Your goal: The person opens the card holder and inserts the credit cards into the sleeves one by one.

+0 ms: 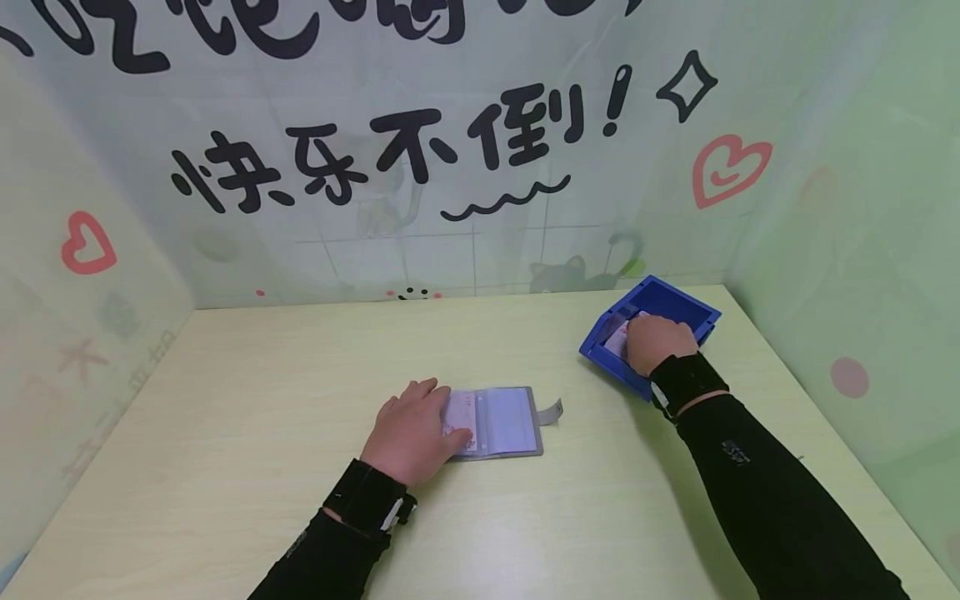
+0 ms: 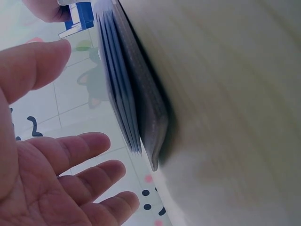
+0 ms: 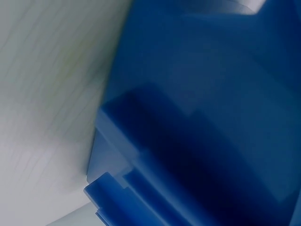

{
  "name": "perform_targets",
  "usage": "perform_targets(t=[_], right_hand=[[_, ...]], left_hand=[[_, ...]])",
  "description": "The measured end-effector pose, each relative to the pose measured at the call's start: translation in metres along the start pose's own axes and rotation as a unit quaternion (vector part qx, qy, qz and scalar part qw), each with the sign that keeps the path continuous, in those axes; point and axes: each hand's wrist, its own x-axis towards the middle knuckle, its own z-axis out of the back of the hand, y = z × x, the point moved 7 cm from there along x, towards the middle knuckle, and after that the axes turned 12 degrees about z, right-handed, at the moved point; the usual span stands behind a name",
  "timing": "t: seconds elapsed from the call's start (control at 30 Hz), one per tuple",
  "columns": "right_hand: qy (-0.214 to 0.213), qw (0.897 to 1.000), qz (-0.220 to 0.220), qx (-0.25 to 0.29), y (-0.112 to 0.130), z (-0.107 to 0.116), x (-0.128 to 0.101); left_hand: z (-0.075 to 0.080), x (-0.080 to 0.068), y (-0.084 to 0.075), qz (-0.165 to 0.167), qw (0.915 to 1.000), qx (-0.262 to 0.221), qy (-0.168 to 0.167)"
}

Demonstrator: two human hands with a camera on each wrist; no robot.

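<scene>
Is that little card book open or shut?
Open. The card book lies spread on the table, with two inside pages showing and its strap sticking out unfastened.

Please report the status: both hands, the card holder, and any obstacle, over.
Left hand at open card holder, fingers loose. Right hand inside blue box, fingers hidden. Strap unfastened. No obstacle seen between hands.

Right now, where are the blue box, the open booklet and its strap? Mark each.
Blue box (image 1: pixel 681 302): head view, inner face of its far wall.
Open booklet (image 1: pixel 512 422): head view, middle of the right-hand page.
Strap (image 1: pixel 551 412): head view, grey strip beyond the right edge.
</scene>
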Motion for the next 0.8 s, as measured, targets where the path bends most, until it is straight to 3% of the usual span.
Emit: perform_targets(t=[0.8], right_hand=[[0.035,0.999,-0.010,0.022,-0.017,-0.017,0.017]], left_hand=[[-0.003,0.000,0.002,-0.004,1.0000,0.000,0.002]])
